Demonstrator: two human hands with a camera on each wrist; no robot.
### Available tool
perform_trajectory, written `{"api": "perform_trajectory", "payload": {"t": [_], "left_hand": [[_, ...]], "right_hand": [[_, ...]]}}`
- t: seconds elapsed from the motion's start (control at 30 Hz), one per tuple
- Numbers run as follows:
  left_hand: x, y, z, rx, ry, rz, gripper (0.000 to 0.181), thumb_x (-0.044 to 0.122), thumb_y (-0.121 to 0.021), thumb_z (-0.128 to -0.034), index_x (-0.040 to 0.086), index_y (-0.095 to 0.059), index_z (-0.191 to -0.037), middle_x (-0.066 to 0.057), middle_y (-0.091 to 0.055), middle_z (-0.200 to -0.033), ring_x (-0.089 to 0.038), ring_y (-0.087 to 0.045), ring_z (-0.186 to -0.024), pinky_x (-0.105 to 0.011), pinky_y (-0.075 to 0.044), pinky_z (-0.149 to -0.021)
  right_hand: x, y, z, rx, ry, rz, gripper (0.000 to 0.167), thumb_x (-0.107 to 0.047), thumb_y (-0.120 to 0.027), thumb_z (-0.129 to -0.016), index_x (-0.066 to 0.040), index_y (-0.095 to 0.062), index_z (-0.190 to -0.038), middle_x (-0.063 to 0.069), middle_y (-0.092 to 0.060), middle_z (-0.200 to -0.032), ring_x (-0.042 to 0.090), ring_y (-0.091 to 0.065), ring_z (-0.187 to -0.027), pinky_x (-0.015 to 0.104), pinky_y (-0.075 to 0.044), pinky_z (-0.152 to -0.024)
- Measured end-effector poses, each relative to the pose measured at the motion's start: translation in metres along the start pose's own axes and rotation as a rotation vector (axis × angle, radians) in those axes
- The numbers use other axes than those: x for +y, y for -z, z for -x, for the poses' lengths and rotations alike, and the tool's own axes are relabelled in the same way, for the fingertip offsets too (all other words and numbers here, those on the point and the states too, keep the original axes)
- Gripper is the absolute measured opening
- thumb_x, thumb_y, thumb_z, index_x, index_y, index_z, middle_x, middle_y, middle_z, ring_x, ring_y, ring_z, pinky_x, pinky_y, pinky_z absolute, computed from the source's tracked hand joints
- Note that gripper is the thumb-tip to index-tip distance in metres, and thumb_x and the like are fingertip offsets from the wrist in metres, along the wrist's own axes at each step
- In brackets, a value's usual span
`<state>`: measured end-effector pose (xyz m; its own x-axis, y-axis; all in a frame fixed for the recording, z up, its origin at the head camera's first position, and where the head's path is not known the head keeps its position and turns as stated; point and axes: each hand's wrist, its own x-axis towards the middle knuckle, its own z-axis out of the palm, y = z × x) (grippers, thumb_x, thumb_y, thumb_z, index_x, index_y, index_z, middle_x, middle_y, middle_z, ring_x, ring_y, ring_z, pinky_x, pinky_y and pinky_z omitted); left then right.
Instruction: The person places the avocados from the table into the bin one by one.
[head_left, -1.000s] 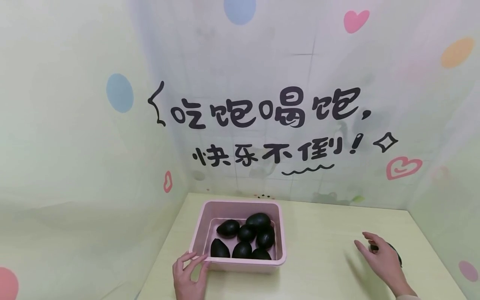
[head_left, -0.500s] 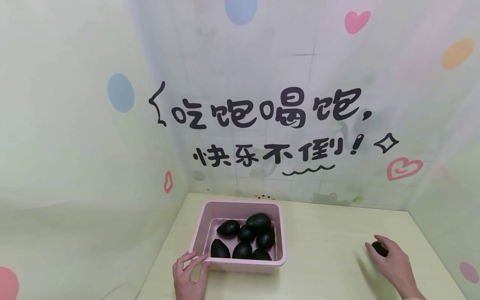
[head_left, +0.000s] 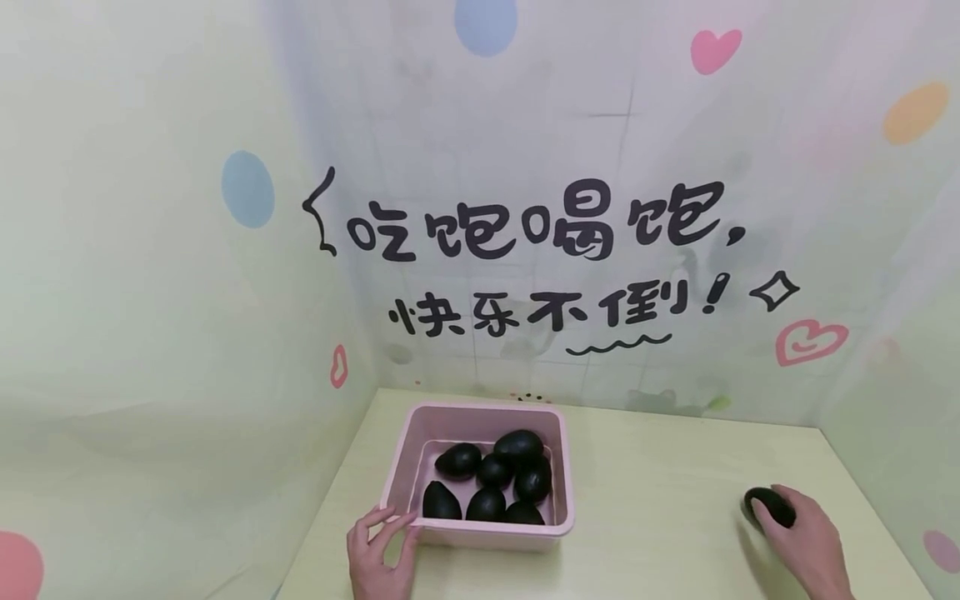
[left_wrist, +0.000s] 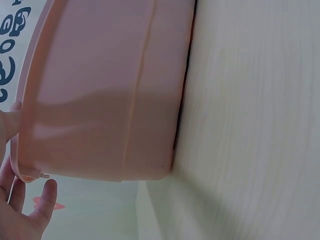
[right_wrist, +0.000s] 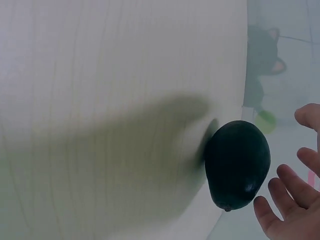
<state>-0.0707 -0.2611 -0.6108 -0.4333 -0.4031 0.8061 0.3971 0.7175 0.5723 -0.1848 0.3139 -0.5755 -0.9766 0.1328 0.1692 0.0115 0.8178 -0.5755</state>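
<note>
My left hand holds the near left corner of a pink plastic bin, its fingers at the rim. In the left wrist view, the bin's outer wall fills much of the picture, with the left hand at its rim. Several dark avocados lie inside. At the table's right side my right hand grips a dark avocado, thumb across it and fingers partly hidden behind. The right wrist view has this avocado near the table surface, with spread fingers of the right hand beside it.
The pale wooden table stretches between the bin and the right hand. Printed fabric walls with dark lettering and hearts enclose it at the back and both sides.
My right hand has come from above the avocado to its right side and closed on it. The left hand and the bin have kept their places.
</note>
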Motion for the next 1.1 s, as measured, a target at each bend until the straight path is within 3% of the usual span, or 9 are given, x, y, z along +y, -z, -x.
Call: {"api": "perform_trajectory", "payload": {"t": [0.23,0.4,0.63,0.87,1.1], "left_hand": [[0.0,0.0,0.001,0.009,0.002,0.008,0.028,0.001,-0.09,-0.0649,0.011,-0.083,-0.09,-0.019,-0.069,-0.107,0.001,-0.047,-0.132,-0.013,-0.032,-0.114],[0.0,-0.001,0.001,0.012,-0.001,0.004,0.027,0.002,-0.09,-0.0653,0.011,-0.083,-0.09,-0.019,-0.069,-0.107,-0.001,-0.049,-0.131,-0.012,-0.032,-0.111],[0.001,0.0,0.001,0.008,0.001,0.0,0.031,-0.001,-0.089,-0.0635,0.011,-0.083,-0.091,-0.018,-0.069,-0.108,-0.003,-0.049,-0.13,-0.012,-0.032,-0.112],[0.002,-0.001,0.001,0.006,-0.009,0.011,0.024,0.004,-0.089,-0.0683,0.01,-0.083,-0.091,-0.02,-0.068,-0.108,-0.002,-0.049,-0.132,-0.014,-0.032,-0.113],[0.001,0.0,0.0,0.004,-0.014,0.009,0.023,0.007,-0.09,-0.0693,0.011,-0.083,-0.091,-0.019,-0.069,-0.108,-0.002,-0.049,-0.131,-0.013,-0.032,-0.112]], "right_hand": [[0.013,-0.005,0.001,0.064,0.008,-0.026,0.065,-0.034,-0.065,-0.103,0.014,-0.048,-0.143,0.046,-0.052,-0.135,0.062,-0.049,-0.121,0.07,-0.042,-0.097],[0.021,-0.008,0.0,0.089,-0.016,-0.04,0.068,-0.033,-0.065,-0.103,0.016,-0.045,-0.144,0.049,-0.046,-0.141,0.065,-0.042,-0.129,0.073,-0.038,-0.104],[0.031,-0.013,0.0,0.055,-0.112,-0.047,0.081,-0.037,-0.063,-0.103,0.018,-0.031,-0.153,0.05,-0.036,-0.148,0.067,-0.031,-0.139,0.076,-0.032,-0.111],[0.04,-0.019,-0.001,0.011,-0.109,-0.036,0.097,-0.041,-0.065,-0.102,0.015,-0.013,-0.161,0.052,-0.032,-0.15,0.07,-0.033,-0.135,0.079,-0.033,-0.108],[0.041,-0.027,-0.001,-0.016,-0.145,-0.038,0.098,-0.042,-0.068,-0.101,0.015,-0.015,-0.161,0.051,-0.032,-0.152,0.069,-0.033,-0.137,0.079,-0.033,-0.109]]}}
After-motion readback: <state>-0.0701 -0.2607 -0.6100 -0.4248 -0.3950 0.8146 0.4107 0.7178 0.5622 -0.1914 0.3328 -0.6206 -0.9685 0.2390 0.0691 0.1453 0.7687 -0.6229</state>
